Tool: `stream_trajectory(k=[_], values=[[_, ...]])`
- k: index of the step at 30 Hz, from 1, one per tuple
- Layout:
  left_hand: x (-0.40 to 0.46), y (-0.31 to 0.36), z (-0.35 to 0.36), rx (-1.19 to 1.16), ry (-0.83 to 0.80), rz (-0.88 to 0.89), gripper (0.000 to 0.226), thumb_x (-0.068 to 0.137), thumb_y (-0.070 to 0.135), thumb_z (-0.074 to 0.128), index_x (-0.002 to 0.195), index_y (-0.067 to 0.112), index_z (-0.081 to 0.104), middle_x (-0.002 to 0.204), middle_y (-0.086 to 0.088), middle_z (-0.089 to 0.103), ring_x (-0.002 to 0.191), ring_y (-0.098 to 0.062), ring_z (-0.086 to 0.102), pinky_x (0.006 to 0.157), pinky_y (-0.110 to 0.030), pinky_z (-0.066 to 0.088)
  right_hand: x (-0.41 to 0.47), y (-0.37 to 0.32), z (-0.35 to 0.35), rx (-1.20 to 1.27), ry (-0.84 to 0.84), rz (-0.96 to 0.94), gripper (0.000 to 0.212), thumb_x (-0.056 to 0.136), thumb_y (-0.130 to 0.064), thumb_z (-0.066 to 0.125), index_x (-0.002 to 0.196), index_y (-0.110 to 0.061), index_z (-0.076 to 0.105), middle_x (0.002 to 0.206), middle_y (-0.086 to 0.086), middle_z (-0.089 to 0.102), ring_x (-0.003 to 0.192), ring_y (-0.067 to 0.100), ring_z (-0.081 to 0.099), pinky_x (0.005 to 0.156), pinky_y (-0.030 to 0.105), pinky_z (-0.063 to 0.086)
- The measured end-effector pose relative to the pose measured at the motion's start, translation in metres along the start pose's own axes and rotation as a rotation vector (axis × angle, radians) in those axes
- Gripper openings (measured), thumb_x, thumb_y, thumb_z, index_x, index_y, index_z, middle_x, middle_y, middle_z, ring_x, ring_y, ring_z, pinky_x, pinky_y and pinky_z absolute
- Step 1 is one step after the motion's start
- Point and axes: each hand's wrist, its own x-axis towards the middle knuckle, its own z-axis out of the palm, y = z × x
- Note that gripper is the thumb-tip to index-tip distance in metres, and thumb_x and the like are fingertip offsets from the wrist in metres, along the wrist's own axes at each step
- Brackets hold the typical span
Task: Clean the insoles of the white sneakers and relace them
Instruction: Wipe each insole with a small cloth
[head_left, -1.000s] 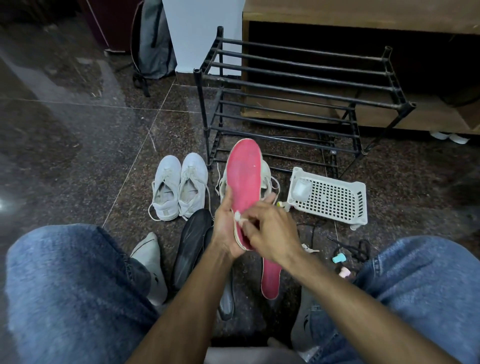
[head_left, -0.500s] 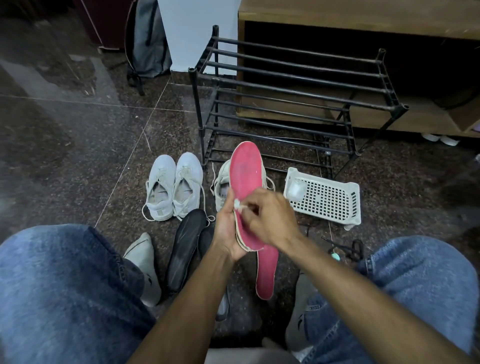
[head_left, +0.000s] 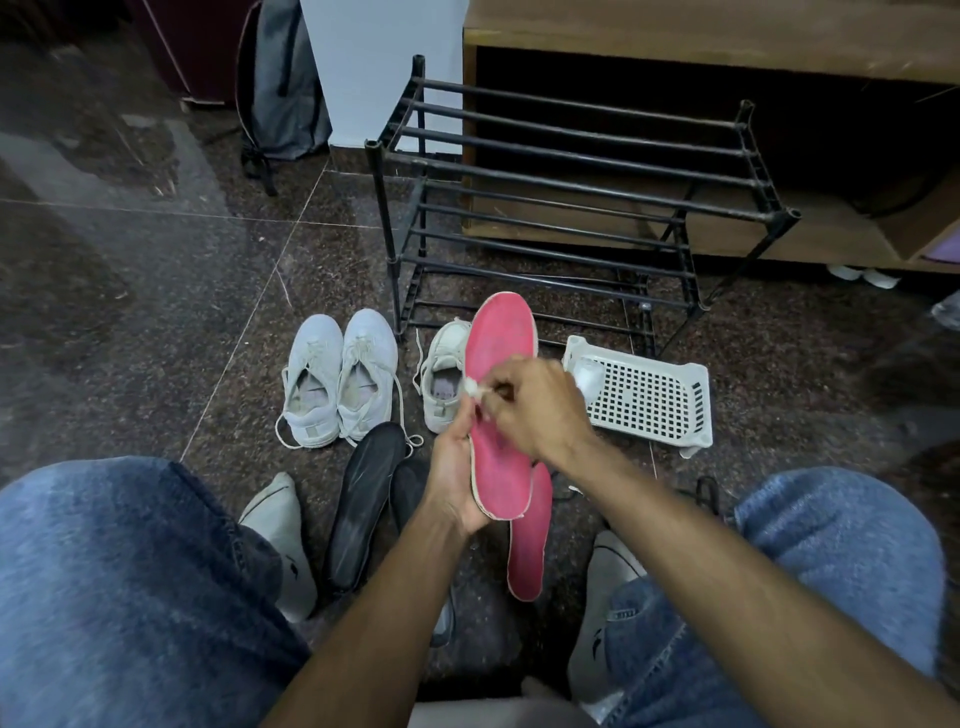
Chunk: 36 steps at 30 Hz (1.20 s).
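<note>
My left hand (head_left: 456, 480) grips the heel end of a pink insole (head_left: 501, 353) and holds it upright above the floor. My right hand (head_left: 535, 405) pinches a small white wad (head_left: 471, 385) against the insole's left edge near its middle. A second pink insole (head_left: 530, 551) lies on the floor below. Behind the held insole stands a white sneaker (head_left: 442, 374) with a loose lace. A pair of white sneakers (head_left: 340, 376) sits to the left, laces trailing.
Two black insoles (head_left: 363, 499) lie by my socked left foot (head_left: 283, 530). A white perforated plastic basket (head_left: 649, 397) rests to the right, a black metal shoe rack (head_left: 571, 208) behind it, a wooden cabinet (head_left: 727, 36) beyond. A grey backpack (head_left: 285, 78) leans at back left.
My right hand with the white wad has slid up the pink insole, from near the heel toward its middle. The left hand keeps its hold.
</note>
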Motion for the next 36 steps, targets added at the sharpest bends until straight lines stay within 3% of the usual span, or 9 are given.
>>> stream_trajectory(k=[2, 9, 14, 18, 21, 24, 27, 34, 36], values=[[0.001, 0.005, 0.002, -0.037, -0.010, -0.026, 0.060, 0.094, 0.052, 0.047, 0.127, 0.004, 0.059, 0.108, -0.016, 0.066, 0.100, -0.031, 0.067, 0.083, -0.042, 0.057, -0.024, -0.005, 0.005, -0.037, -0.076, -0.082, 0.014, 0.088, -0.024, 0.061, 0.094, -0.022, 0.073, 0.097, -0.005, 0.069, 0.085, 0.021, 0.065, 0.076, 0.035, 0.053], [0.004, 0.009, -0.001, 0.059, 0.030, 0.029, 0.053, 0.098, 0.047, 0.044, 0.127, 0.006, 0.060, 0.111, -0.015, 0.067, 0.105, -0.028, 0.065, 0.094, -0.040, 0.052, 0.006, 0.001, -0.002, -0.100, 0.031, -0.075, 0.018, 0.091, -0.029, 0.059, 0.102, -0.023, 0.072, 0.103, -0.005, 0.066, 0.092, 0.024, 0.063, 0.078, 0.036, 0.051], [-0.001, 0.012, -0.005, 0.090, 0.001, 0.043, 0.049, 0.097, 0.046, 0.044, 0.105, 0.008, 0.073, 0.091, -0.011, 0.073, 0.078, -0.023, 0.071, 0.068, -0.033, 0.060, 0.017, 0.006, -0.005, 0.023, 0.102, 0.070, 0.013, 0.089, -0.030, 0.065, 0.096, -0.025, 0.075, 0.099, -0.007, 0.070, 0.089, 0.018, 0.064, 0.074, 0.027, 0.047], [0.003, 0.017, -0.002, 0.029, -0.048, 0.061, 0.052, 0.092, 0.045, 0.050, 0.123, 0.004, 0.061, 0.107, -0.014, 0.068, 0.103, -0.027, 0.065, 0.098, -0.041, 0.049, -0.009, 0.005, 0.004, 0.006, 0.010, -0.020, 0.017, 0.092, -0.031, 0.063, 0.102, -0.024, 0.074, 0.088, -0.012, 0.059, 0.083, 0.014, 0.060, 0.072, 0.030, 0.050], [0.007, 0.019, -0.004, 0.068, -0.070, 0.011, 0.066, 0.091, 0.056, 0.050, 0.128, 0.001, 0.058, 0.122, -0.017, 0.060, 0.117, -0.030, 0.057, 0.109, -0.044, 0.037, -0.022, 0.007, 0.008, 0.022, -0.065, -0.069, 0.025, 0.095, -0.025, 0.057, 0.116, -0.023, 0.070, 0.086, -0.014, 0.046, 0.084, 0.010, 0.055, 0.073, 0.030, 0.049], [0.009, 0.021, -0.004, 0.107, -0.096, 0.008, 0.084, 0.090, 0.061, 0.047, 0.145, -0.002, 0.038, 0.149, -0.023, 0.039, 0.139, -0.034, 0.038, 0.116, -0.047, 0.029, -0.029, 0.005, 0.004, 0.022, -0.109, -0.115, 0.025, 0.093, -0.020, 0.059, 0.115, -0.021, 0.070, 0.085, -0.012, 0.049, 0.079, 0.008, 0.051, 0.072, 0.028, 0.046], [0.011, 0.024, -0.002, 0.046, -0.100, 0.010, 0.086, 0.090, 0.067, 0.042, 0.143, 0.000, 0.041, 0.143, -0.026, 0.046, 0.131, -0.033, 0.048, 0.103, -0.046, 0.047, -0.039, -0.001, -0.001, 0.016, -0.172, -0.193, 0.018, 0.090, -0.021, 0.061, 0.103, -0.021, 0.073, 0.083, -0.011, 0.053, 0.073, 0.011, 0.052, 0.069, 0.025, 0.040], [0.012, 0.011, -0.011, 0.062, -0.040, 0.009, 0.069, 0.089, 0.059, 0.051, 0.129, 0.004, 0.056, 0.116, -0.017, 0.062, 0.113, -0.030, 0.059, 0.103, -0.043, 0.044, -0.015, -0.006, -0.005, -0.175, -0.101, -0.163, 0.019, 0.093, -0.028, 0.053, 0.096, -0.017, 0.068, 0.102, -0.002, 0.061, 0.087, 0.027, 0.063, 0.080, 0.044, 0.053], [0.009, 0.010, -0.011, 0.041, -0.015, 0.030, 0.064, 0.091, 0.055, 0.048, 0.124, 0.003, 0.061, 0.111, -0.018, 0.064, 0.105, -0.031, 0.063, 0.093, -0.042, 0.053, 0.001, -0.004, -0.003, -0.189, -0.072, -0.104, 0.018, 0.093, -0.027, 0.055, 0.098, -0.018, 0.070, 0.105, -0.002, 0.063, 0.093, 0.028, 0.063, 0.083, 0.043, 0.052]])
